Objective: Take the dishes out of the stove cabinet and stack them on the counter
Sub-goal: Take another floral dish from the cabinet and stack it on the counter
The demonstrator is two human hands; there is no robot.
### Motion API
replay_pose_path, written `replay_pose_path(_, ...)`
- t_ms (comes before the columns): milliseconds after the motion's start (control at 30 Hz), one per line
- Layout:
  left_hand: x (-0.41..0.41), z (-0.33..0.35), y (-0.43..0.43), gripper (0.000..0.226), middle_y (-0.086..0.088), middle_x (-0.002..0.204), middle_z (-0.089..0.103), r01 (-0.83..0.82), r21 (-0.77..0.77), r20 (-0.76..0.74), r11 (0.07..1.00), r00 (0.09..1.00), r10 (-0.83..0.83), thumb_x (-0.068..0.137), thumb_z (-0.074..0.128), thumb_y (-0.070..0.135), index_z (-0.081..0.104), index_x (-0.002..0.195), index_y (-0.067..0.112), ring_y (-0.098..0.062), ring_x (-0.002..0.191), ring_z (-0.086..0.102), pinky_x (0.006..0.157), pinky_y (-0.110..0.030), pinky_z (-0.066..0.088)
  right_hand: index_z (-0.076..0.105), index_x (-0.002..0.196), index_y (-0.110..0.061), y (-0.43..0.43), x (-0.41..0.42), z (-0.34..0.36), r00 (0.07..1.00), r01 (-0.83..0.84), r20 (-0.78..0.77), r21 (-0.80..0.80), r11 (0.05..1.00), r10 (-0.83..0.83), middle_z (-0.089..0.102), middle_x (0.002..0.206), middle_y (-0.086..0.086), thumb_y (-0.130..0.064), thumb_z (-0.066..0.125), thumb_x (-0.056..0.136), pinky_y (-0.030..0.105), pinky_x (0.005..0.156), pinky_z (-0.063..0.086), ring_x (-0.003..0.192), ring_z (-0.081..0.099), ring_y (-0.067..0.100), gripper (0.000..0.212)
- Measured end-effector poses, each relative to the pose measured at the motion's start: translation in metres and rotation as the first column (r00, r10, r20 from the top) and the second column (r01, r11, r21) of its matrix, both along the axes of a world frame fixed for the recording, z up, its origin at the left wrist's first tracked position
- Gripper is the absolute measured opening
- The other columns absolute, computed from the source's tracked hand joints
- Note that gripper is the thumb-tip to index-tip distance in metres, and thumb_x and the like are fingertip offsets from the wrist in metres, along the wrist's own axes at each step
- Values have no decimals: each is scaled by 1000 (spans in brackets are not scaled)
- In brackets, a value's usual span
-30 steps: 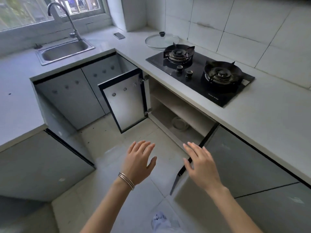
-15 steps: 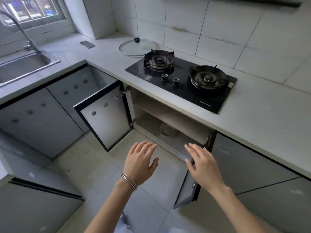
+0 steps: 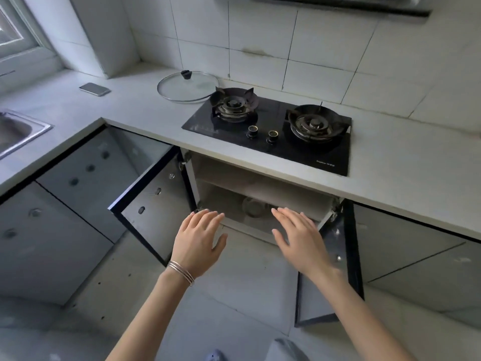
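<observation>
Before the cabinet [image 3: 263, 178], two empty, spread hands, left [image 3: 199, 239] and right [image 3: 302, 239], near one dish [image 3: 253, 205].

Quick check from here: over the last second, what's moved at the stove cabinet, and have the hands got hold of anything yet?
Both hands moved forward to the open cabinet: the left hand and right hand now sit at its front edge, open and empty. The view swung rightward to face the stove. Nothing was grasped. The dishes on the lower shelf, both doors and the glass lid stayed put.
</observation>
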State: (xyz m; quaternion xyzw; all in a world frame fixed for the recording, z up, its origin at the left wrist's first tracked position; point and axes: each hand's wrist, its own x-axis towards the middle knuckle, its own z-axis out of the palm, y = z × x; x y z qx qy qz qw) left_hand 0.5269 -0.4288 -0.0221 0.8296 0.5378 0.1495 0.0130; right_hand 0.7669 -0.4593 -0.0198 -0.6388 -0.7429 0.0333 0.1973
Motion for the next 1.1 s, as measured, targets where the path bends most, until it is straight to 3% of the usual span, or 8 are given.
replay_pose_path(400,-16,-47,67,43,2,108,67,152,-72,35,986,988,-149,83,41,42,63,111,18,-21,105,61,97,-39,45,57,125,-12,37,-7,-42,989,146,13,-82,986,-145,63,123,5,-36,36,88,44,98,45,116,56,22,49)
replay_pose_path(733,9,-83,172,43,2,106,68,222,-92,15,971,975,-221,83,43,42,64,111,17,-21,104,62,94,-38,48,59,123,-14,135,17,-94,990,139,1,-149,979,-140,64,122,2,-37,38,87,41,99,40,115,57,20,47)
replay_pose_path(833,14,-106,202,43,3,107,67,248,-108,10,963,969,-248,82,43,41,64,111,18,-21,104,62,94,-39,48,61,120,-14,165,18,-116,994,109,-3,-147,983,-111,65,119,1,-31,49,85,40,98,40,113,59,20,41)
replay_pose_path(967,20,-151,239,42,3,105,68,286,-126,-6,950,957,-289,82,43,41,65,109,18,-20,102,63,94,-38,48,63,117,-14,195,20,-162,993,114,-24,-148,982,-119,67,116,1,-35,44,85,40,96,43,110,61,20,43)
replay_pose_path(1100,24,-226,273,43,2,107,67,287,-153,-1,946,957,-290,81,44,41,64,110,17,-21,103,62,93,-37,48,68,108,-17,220,19,-225,988,154,13,-104,983,-153,70,107,-3,-29,66,75,30,84,45,101,65,14,36)
